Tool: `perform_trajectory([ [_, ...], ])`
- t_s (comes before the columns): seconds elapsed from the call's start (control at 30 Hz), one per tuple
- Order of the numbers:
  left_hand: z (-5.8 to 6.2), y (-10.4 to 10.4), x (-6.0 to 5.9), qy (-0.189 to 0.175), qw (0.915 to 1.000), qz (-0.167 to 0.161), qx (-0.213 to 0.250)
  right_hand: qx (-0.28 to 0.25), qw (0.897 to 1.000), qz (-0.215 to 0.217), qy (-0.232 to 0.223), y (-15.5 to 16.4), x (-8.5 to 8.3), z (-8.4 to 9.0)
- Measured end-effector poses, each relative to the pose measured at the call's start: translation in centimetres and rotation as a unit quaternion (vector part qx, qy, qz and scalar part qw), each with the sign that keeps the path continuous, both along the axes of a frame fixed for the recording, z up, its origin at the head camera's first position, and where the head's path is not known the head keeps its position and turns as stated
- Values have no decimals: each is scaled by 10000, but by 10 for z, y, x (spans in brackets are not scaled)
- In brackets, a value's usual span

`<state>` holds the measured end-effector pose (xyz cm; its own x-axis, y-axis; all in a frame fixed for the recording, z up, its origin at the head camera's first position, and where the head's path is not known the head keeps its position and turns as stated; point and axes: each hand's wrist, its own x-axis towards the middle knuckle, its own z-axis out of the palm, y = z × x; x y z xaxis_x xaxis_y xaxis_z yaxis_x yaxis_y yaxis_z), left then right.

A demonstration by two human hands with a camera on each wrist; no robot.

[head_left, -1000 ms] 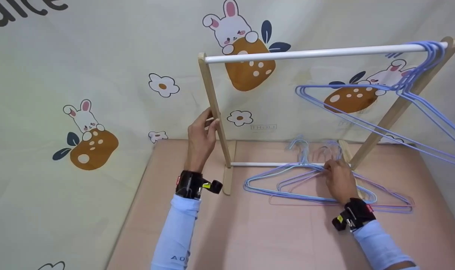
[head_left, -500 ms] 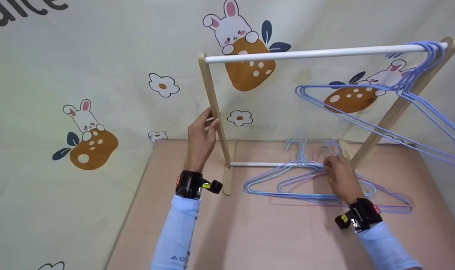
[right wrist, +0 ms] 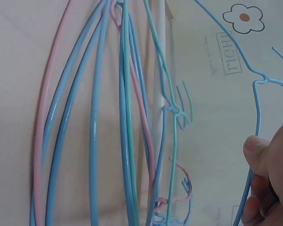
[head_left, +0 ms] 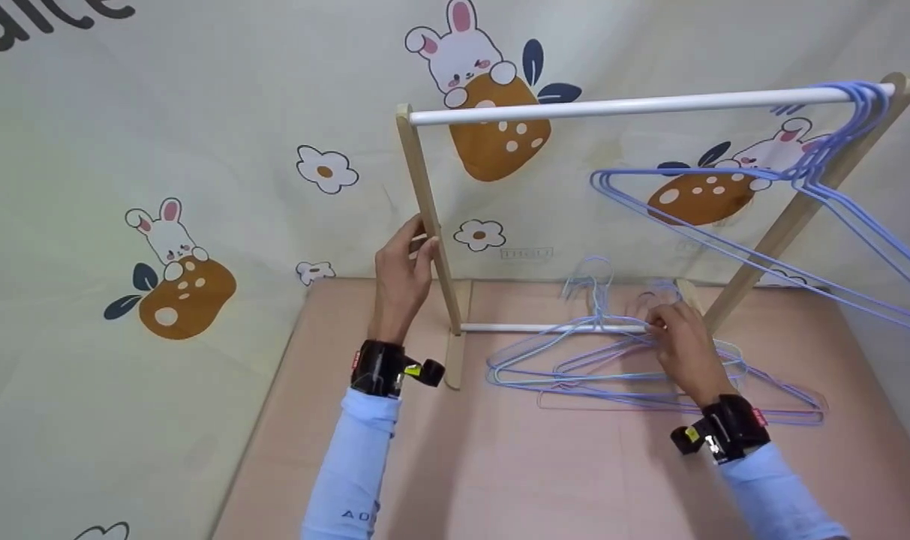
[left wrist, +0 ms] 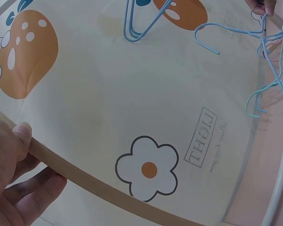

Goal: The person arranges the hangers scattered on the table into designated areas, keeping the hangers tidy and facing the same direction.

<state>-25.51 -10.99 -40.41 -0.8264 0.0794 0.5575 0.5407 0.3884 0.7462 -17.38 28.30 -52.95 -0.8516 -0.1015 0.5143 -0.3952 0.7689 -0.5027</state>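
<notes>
My left hand holds the left wooden post of a small clothes rack, thumb in front and fingers behind it in the left wrist view. My right hand pinches the shoulder of a blue clothes hanger between thumb and fingers. That hanger is lifted apart from the others in the right wrist view. Below it, several blue, pink and green hangers lie overlapping across the rack's white lower bar. Their hooks point toward the back wall.
Several blue hangers hang at the right end of the white top bar. The right post slants behind them. A patterned cloth wall stands close behind the pink tabletop.
My right hand has moved slightly up and to the right, and the blue hanger it pinches has risen from the pile, hook upward. The left hand stays on the post.
</notes>
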Motion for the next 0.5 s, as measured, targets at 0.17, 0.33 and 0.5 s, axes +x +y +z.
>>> perform_trajectory([
  [0.17,0,0,0,-35,10000,-8,27,-17,10000,-13,25,1,0,3],
  [0.33,0,0,0,-38,10000,-2,24,-72,9999,-71,5,3,1,5],
  [0.5,-1,-1,-1,4,10000,-9,-9,-105,9999,-107,36,6,3,8],
])
